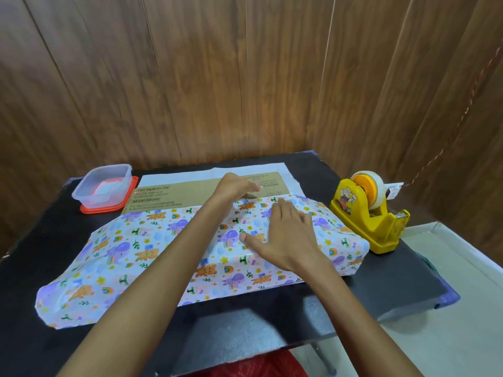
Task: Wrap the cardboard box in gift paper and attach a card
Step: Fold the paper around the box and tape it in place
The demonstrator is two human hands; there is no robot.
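Table [386,284], black and set into a wood-panelled corner, is carrying everything. Gift paper [152,246], printed with bears, elephants and rainbows, is lying across the middle, its near side folded up and over the cardboard box [196,191]. The box is sitting at the table's centre, and a far strip of brown printed top is showing bare. Beyond it, the paper's white underside is lying flat on the far side, not yet brought over. At the left end the paper is sagging loose past the box, unfolded.

Right hand [285,238] is pressing flat on the folded paper, fingers spread and straight, gripping nothing. Left hand [235,187] is working at the paper's far edge with fingers curled; I cannot tell whether its grip is pinching anything.

Yellow tape dispenser [367,216] is standing just right of the box, and a clear plastic container [102,186] is resting on a red lid at far left.

By my reckoning the task is under halfway: one flap is over, while the second flap, taping, both ends and the card are remaining.
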